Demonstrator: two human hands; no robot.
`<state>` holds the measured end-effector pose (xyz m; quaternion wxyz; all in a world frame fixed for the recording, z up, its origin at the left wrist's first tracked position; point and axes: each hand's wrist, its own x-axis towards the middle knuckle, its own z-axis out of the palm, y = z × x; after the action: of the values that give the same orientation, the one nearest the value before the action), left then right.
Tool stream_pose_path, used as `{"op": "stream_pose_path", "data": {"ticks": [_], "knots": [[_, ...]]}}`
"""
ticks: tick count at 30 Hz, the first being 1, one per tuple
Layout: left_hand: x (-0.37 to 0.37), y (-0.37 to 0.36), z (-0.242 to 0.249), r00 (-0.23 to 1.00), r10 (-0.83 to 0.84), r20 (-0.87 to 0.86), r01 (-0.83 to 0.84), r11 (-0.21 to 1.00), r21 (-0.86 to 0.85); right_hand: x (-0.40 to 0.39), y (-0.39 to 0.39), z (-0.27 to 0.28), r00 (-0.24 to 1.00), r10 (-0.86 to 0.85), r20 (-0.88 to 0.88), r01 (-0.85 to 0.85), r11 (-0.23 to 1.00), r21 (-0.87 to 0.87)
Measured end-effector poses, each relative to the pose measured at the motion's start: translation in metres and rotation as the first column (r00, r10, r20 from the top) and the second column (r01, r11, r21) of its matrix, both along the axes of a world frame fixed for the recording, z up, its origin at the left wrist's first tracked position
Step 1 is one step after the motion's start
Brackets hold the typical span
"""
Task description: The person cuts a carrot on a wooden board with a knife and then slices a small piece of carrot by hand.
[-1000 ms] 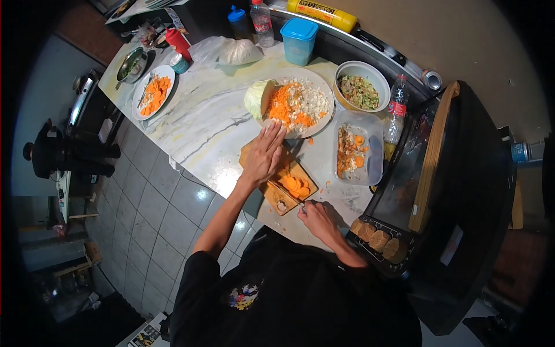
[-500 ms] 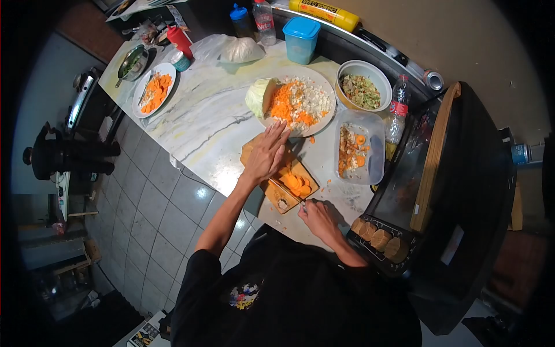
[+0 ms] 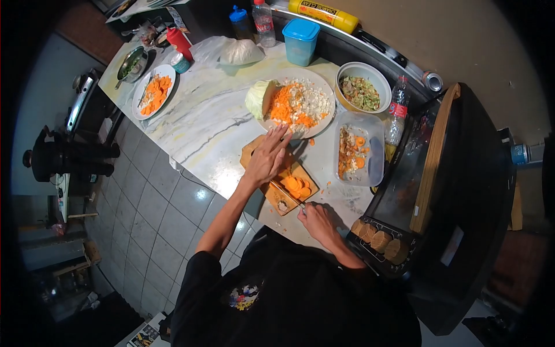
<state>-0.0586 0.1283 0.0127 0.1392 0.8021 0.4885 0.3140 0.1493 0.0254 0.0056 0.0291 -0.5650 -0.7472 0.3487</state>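
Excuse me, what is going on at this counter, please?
The person's right hand grips a thin metal knife over a rectangular wooden cutting board bearing round orange carrot slices. The left hand is stretched out over the board. Beyond, a round pale plate holds chopped orange and white pieces.

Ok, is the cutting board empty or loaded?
Loaded: orange slices lie on the board, beside the knife in the right hand.

Red squeeze bottle (image 3: 179, 43) beside 1 can (image 3: 180, 63)
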Motion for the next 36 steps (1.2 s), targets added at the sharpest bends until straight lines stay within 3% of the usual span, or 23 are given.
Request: {"op": "stream_pose_path", "data": {"ticks": [5,9,11,15,17,18,20,22,23,24,26,30,36], "knots": [[-0.006,-0.005,0.019,0.997,0.037,0.070,-0.042,0.995,0.086,0.001,0.001,0.000,1.000,0.010,-0.026,-0.010,1.000,-0.005],[-0.002,-0.001,0.008,0.995,0.064,0.074,-0.069,0.996,0.061,0.001,-0.001,0.000,1.000,0.006,-0.025,-0.004,0.999,0.052],[0.000,0.003,-0.013,1.000,0.002,0.009,-0.002,1.000,0.030,0.001,0.001,0.002,0.999,0.008,-0.037,-0.007,0.999,0.041],[-0.001,-0.001,-0.004,0.999,-0.015,0.037,0.015,1.000,-0.002,0.000,-0.001,0.002,1.000,0.003,-0.015,-0.002,0.998,0.058],[-0.002,-0.008,0.003,0.965,0.122,0.233,-0.129,0.992,0.016,-0.001,-0.003,-0.002,1.000,-0.013,-0.013,0.014,0.998,0.069],[-0.003,-0.012,0.009,0.965,0.118,0.232,-0.125,0.992,0.017,-0.001,-0.004,-0.003,1.000,-0.025,-0.012,0.026,0.997,0.077],[-0.010,-0.022,0.022,0.801,0.318,0.508,-0.297,0.947,-0.123,-0.001,-0.003,-0.001,0.999,-0.028,-0.025,0.029,0.998,0.061],[-0.027,-0.034,0.030,0.832,0.411,0.374,-0.368,0.912,-0.183,-0.001,-0.003,-0.003,0.999,-0.030,-0.040,0.032,0.998,0.046],[-0.035,-0.044,0.021,0.817,0.439,0.373,-0.340,0.890,-0.302,-0.001,-0.004,-0.009,0.998,-0.037,-0.047,0.038,0.999,0.037],[-0.033,-0.054,0.023,0.819,0.437,0.371,-0.338,0.891,-0.302,-0.001,-0.005,-0.012,0.998,-0.042,-0.054,0.044,0.999,0.026],[-0.026,-0.074,0.031,0.870,0.367,0.330,-0.162,0.844,-0.510,-0.002,-0.006,-0.010,0.997,-0.050,-0.055,0.051,0.998,0.020],[-0.013,-0.096,0.011,0.936,0.259,0.239,-0.134,0.888,-0.440,-0.003,-0.003,0.000,0.997,-0.052,-0.064,0.051,0.998,-0.026],[-0.005,-0.102,-0.006,0.925,0.309,0.223,-0.218,0.909,-0.355,-0.005,-0.004,0.004,0.995,-0.083,-0.060,0.080,0.996,-0.048]]}}
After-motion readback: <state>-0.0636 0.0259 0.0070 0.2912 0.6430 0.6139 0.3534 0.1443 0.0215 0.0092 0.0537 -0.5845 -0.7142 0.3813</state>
